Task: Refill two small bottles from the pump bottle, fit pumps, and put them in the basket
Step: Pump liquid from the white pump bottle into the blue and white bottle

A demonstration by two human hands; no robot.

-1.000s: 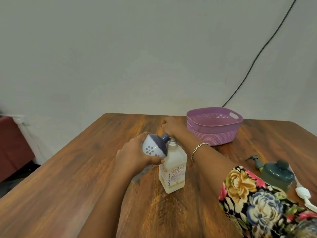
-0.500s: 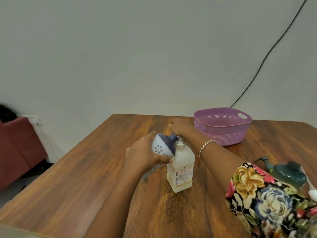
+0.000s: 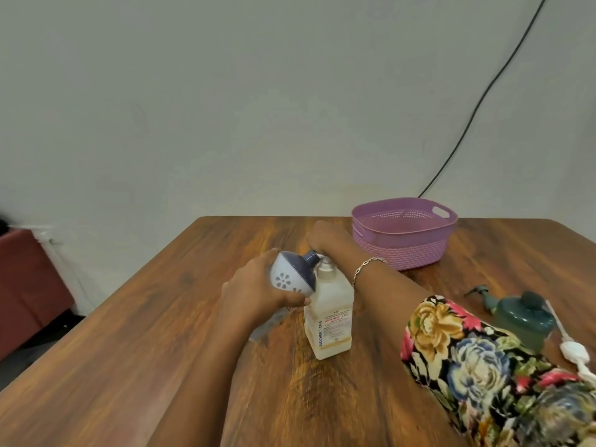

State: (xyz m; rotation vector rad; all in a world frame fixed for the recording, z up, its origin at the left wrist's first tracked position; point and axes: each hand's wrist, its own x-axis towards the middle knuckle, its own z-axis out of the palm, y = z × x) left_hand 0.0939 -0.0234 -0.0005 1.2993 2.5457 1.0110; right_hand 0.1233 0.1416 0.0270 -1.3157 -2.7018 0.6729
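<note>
first refill in hand: small bottle (image 3: 292, 279) is gripped tilted by the left hand (image 3: 254, 291), neck set at the pump bottle (image 3: 330, 314) spout, well short of the basket (image 3: 406, 253). right hand (image 3: 322, 238) is laid over the pump, finger state not to be told. a steady press is called for next.

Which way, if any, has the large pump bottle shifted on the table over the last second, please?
No. The pump bottle stands at the same spot, nearer and left of the purple basket; only the camera view has shifted.
</note>
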